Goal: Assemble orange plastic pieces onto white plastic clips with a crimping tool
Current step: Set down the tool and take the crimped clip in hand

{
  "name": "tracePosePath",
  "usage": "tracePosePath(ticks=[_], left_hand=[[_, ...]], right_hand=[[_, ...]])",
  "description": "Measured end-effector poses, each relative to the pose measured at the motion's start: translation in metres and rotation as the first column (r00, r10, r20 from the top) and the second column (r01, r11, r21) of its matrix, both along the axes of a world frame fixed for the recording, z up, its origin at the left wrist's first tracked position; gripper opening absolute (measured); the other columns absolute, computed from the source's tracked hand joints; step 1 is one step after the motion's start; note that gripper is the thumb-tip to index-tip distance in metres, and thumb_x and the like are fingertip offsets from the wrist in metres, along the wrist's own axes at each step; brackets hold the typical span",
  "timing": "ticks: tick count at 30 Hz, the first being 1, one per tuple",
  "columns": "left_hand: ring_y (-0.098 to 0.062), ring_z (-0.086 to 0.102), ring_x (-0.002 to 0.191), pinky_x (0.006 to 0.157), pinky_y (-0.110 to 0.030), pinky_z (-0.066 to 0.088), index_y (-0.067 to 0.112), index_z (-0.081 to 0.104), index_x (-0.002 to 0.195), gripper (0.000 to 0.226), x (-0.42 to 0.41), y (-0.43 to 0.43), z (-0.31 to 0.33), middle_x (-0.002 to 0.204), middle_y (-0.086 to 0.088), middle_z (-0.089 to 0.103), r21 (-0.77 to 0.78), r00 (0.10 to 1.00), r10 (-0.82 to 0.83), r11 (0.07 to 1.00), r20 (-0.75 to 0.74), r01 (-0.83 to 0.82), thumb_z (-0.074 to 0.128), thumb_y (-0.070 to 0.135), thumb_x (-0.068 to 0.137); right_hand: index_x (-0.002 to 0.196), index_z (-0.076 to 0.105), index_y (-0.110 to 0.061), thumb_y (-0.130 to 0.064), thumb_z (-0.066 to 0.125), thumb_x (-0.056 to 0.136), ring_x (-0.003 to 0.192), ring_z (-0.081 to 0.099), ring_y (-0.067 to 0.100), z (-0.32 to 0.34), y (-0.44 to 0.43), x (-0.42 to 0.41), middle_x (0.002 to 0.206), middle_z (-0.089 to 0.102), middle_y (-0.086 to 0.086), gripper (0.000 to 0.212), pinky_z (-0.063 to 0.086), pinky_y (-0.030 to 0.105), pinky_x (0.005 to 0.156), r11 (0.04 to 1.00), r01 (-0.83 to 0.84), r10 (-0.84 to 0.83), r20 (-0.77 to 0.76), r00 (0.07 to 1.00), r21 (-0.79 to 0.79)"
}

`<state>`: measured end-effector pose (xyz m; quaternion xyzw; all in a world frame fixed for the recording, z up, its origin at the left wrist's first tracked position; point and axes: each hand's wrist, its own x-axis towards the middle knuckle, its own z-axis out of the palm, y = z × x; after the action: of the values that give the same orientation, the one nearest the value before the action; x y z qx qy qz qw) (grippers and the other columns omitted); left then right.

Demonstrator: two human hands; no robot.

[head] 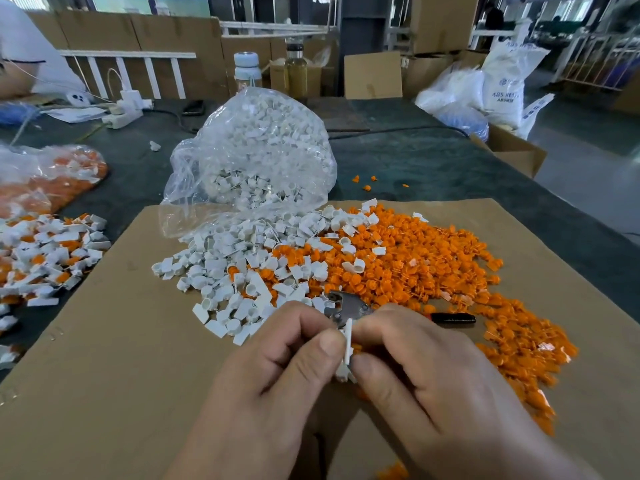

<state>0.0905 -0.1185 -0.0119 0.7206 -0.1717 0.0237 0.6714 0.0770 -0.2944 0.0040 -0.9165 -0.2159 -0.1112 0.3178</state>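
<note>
Both hands meet at the lower middle over the cardboard sheet (pixel 104 358). My left hand (pixel 277 368) pinches a white clip (pixel 347 348) between thumb and fingers. My right hand (pixel 422 372) pinches the same clip from the right; a bit of orange shows under it. Just behind the fingers lies the crimping tool (pixel 349 306), metal jaws to the left, black handle (pixel 453 318) to the right. A heap of loose white clips (pixel 228 268) and a wider heap of orange pieces (pixel 433 265) cover the sheet behind.
A clear bag of white clips (pixel 256 157) lies open behind the heaps. At the left sit a pile of assembled white-and-orange parts (pixel 45 258) and a bag of them (pixel 52 174). Bottles, cardboard boxes and white sacks stand at the back; another person's sleeve shows top left.
</note>
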Motion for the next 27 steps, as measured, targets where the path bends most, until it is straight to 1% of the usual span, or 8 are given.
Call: tracePosePath(ticks=[4,6,9,11,16,22,24,27], left_hand=[[0.001,0.039,0.048,0.046,-0.01,0.03,0.03,0.066,0.082,0.035,0.002,0.004,-0.004,0.054,0.015,0.044,0.071,0.998,-0.035,0.997,0.045,0.032,0.06,0.064,0.079],[0.0,0.045,0.051,0.047,-0.01,0.032,0.034,0.064,0.086,0.03,0.001,0.005,0.001,0.059,0.012,0.051,0.175,0.983,-0.072,0.984,0.168,0.042,0.056,0.063,0.085],[0.005,0.054,0.059,0.053,-0.002,0.034,0.04,0.059,0.087,0.021,-0.001,0.003,0.005,0.071,0.02,0.057,0.367,0.926,-0.072,0.927,0.37,-0.074,0.05,0.058,0.094],[0.01,0.049,0.055,0.052,0.002,0.031,0.042,0.056,0.084,0.014,-0.001,0.003,0.005,0.065,0.027,0.05,0.379,0.922,-0.058,0.92,0.384,-0.1,0.052,0.052,0.093],[-0.001,0.04,0.052,0.048,-0.014,0.031,0.028,0.063,0.082,0.034,0.001,0.005,0.001,0.057,0.01,0.045,0.134,0.998,-0.07,0.989,0.001,0.07,0.057,0.062,0.079],[-0.015,0.035,0.046,0.043,-0.025,0.026,0.018,0.06,0.074,0.031,0.005,0.004,0.002,0.057,-0.003,0.042,-0.114,0.888,-0.169,0.985,-0.427,0.132,0.067,0.048,0.071],[-0.015,0.031,0.042,0.039,-0.023,0.028,0.011,0.056,0.074,0.026,0.014,0.01,0.009,0.057,-0.005,0.04,-0.443,0.86,-0.269,0.895,-0.435,0.056,0.066,0.034,0.078],[-0.006,0.038,0.044,0.038,-0.018,0.036,0.016,0.065,0.088,0.031,0.033,0.042,0.02,0.069,0.004,0.053,-0.817,0.96,-0.163,0.569,-0.226,-0.096,0.054,0.045,0.093]], right_hand=[[0.085,0.055,-0.031,-0.049,0.041,0.095,0.066,0.054,0.01,0.005,0.002,-0.005,0.075,0.053,-0.011,0.025,0.042,0.03,0.051,0.998,0.006,-0.005,-0.009,1.0,0.061],[0.075,0.058,-0.026,-0.045,0.049,0.086,0.054,0.05,0.008,0.006,0.005,-0.003,0.062,0.053,-0.009,0.024,0.037,0.022,0.046,0.957,0.063,0.004,-0.228,0.974,0.282],[0.056,0.056,-0.018,-0.025,0.05,0.075,0.033,0.029,0.013,0.009,0.008,0.002,0.044,0.038,0.003,0.021,0.019,0.023,0.036,0.76,0.312,0.256,-0.704,0.663,0.571],[0.056,0.056,-0.016,-0.022,0.051,0.071,0.032,0.023,0.015,0.01,0.009,0.003,0.044,0.035,0.005,0.017,0.012,0.025,0.039,0.733,0.329,0.332,-0.735,0.592,0.596],[0.078,0.061,-0.024,-0.048,0.052,0.085,0.055,0.051,0.007,0.009,0.0,0.0,0.063,0.057,-0.002,0.027,0.038,0.022,0.047,0.95,0.025,0.077,-0.312,0.947,0.312],[0.082,0.058,-0.028,-0.057,0.043,0.087,0.065,0.054,0.014,0.004,0.003,0.002,0.071,0.057,-0.003,0.033,0.04,0.028,0.053,0.98,0.046,-0.014,-0.162,0.987,0.195],[0.083,0.055,-0.03,-0.067,0.037,0.082,0.064,0.054,0.012,0.004,0.0,0.002,0.071,0.058,-0.006,0.041,0.04,0.027,0.054,0.99,0.054,-0.034,-0.155,0.987,0.128],[0.083,0.054,-0.031,-0.074,0.033,0.084,0.067,0.057,0.013,0.008,0.0,0.002,0.074,0.06,-0.009,0.047,0.044,0.028,0.056,0.998,0.048,-0.042,-0.166,0.985,0.031]])
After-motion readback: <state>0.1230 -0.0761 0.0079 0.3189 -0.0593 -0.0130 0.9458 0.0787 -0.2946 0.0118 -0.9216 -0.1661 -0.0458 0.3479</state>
